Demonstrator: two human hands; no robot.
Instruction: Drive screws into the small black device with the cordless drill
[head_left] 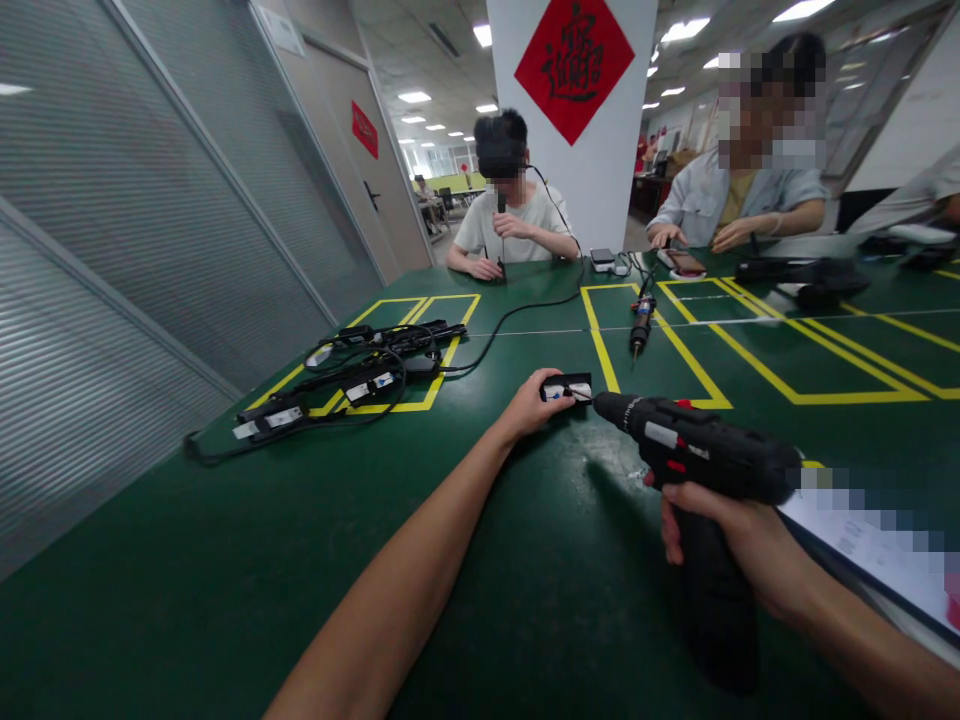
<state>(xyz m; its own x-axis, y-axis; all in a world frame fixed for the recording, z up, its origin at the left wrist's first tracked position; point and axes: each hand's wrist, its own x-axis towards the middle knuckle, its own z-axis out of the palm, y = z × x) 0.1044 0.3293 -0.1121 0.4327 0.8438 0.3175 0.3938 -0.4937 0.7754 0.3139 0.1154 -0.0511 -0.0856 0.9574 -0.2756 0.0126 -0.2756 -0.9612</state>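
Observation:
My right hand (720,520) is wrapped round the handle of a black cordless drill (705,445) with red and white markings. The drill points left, its bit reaching the right part of a small black case (585,380) with white and blue parts inside. Whether the tip touches a screw is too small to tell. My left hand (534,405) grips that case from its left side against the green table (480,560), fingers closed round it.
Black devices with cables (367,375) lie at the left. A screwdriver-like tool (641,325) rests beyond the case, near yellow tape frames (600,345). Papers (870,550) lie at the right. Across the table sit a person with a headset (510,215) and another person (739,200).

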